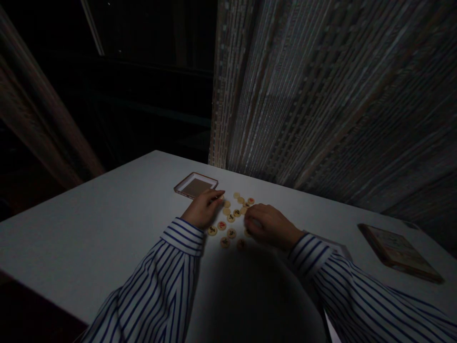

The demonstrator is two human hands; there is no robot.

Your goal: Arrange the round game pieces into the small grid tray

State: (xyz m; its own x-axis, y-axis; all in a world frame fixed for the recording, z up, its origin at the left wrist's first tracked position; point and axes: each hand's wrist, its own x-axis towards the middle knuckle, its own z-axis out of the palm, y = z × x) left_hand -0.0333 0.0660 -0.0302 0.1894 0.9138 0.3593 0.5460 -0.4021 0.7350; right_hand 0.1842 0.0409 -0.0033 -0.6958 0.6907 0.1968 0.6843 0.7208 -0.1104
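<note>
Several round, pale Chinese chess pieces (231, 233) lie loose on the white table (117, 209), some showing black or red characters and others blank side up. My left hand (203, 209) is at their left edge, fingers stretched out and thumb apart, with a piece partly hidden by the fingertips. On the right of the group, my right hand (269, 226) has its fingers curled down over the pieces. What lies inside those fingers, if anything, is hidden. One piece with a red character (222, 225) lies between the hands.
A shallow open box tray (178, 189) stands behind my left hand. Farther right lies a flat, brown-edged box or lid (402, 250). A pale flat item (333, 245) is partly covered by my right sleeve. A curtain (271, 119) hangs behind the table; the room is dim.
</note>
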